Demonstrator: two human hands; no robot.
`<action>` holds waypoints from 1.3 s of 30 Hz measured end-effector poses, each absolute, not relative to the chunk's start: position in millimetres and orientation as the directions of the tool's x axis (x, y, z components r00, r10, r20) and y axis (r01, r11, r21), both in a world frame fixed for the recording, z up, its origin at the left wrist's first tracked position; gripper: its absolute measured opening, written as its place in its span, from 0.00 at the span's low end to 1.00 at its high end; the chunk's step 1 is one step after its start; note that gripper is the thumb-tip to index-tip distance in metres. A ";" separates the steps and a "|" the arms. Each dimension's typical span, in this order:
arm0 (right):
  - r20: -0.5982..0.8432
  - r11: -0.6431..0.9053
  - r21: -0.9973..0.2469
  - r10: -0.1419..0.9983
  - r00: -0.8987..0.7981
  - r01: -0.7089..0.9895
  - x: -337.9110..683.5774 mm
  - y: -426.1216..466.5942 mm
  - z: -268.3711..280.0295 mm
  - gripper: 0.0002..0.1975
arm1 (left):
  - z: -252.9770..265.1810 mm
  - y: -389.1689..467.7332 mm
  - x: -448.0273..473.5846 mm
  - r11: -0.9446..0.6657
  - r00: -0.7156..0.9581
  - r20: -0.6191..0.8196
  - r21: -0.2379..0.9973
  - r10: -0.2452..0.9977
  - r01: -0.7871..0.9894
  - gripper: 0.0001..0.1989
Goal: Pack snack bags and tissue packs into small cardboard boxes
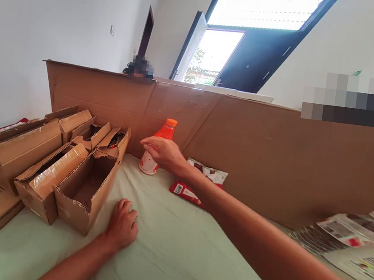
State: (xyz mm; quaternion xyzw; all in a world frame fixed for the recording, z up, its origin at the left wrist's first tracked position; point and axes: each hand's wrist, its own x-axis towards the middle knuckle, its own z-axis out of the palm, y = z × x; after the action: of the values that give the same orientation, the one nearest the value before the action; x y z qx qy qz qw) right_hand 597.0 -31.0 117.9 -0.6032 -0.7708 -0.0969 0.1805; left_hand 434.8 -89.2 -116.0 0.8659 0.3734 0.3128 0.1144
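Note:
A bottle with an orange cap and a white, red-marked lower part stands slightly tilted on the pale green cloth, near the cardboard wall. My right hand reaches across to its middle, fingers curled round it and partly hidden. Lower down, my left hand rests on the cloth with its fingers bent in and nothing seen in them. It lies just right of an open cardboard box. Behind my right forearm lies a red and white packet, partly covered by the arm.
Several open cardboard boxes stand together on the left. A tall cardboard wall runs along the back of the cloth-covered table. Clear plastic packaging with printed labels lies at the right. Behind the wall, part of a person's head shows.

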 end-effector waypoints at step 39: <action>-0.102 0.330 0.053 0.941 -0.324 0.942 502.0 59.7 130.2 0.11 | -105.6 -91.7 433.8 -0.542 0.560 0.155 0.552 0.814 0.634 0.04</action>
State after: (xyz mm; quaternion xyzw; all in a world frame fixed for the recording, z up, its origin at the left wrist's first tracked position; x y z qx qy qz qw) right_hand 502.0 59.7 130.2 -0.5786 -0.8136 0.0078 -0.0569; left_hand 433.8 -91.7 -105.6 0.8546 0.4236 0.2012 0.2230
